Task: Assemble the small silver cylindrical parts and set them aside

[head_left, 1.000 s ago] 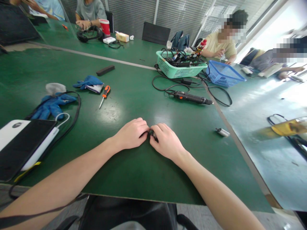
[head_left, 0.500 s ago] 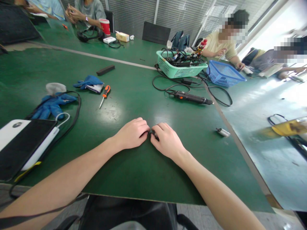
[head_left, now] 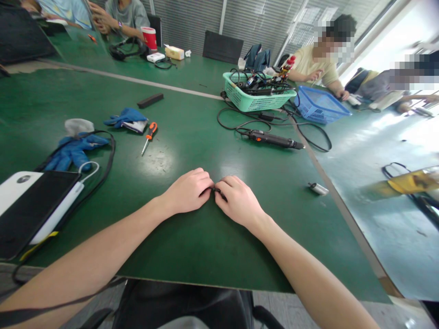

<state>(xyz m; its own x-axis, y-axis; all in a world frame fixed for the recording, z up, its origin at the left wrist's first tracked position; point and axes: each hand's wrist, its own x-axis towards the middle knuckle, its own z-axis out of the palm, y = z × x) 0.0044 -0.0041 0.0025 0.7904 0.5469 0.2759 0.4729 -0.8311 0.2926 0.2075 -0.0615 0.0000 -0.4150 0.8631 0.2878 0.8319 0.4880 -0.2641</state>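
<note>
My left hand [head_left: 187, 192] and my right hand [head_left: 238, 201] rest together on the green table [head_left: 192, 246], fingertips meeting. Both are closed on a small dark part [head_left: 216, 189] pinched between them; most of it is hidden by the fingers. A small silver cylinder [head_left: 317, 188] lies on the table to the right of my right hand. An orange-handled screwdriver [head_left: 149, 136] lies farther off to the left.
A black electric screwdriver [head_left: 274, 140] with its cable lies ahead, behind it a green basket [head_left: 257, 101] of tools and a blue basket [head_left: 320, 106]. Blue gloves [head_left: 73, 151], a power bank [head_left: 20, 183] and a black tablet [head_left: 29, 210] lie left. Other people sit at the far side.
My hands have stayed in place, with the fingers shifting only slightly on the small part. People at the far side have moved their arms.
</note>
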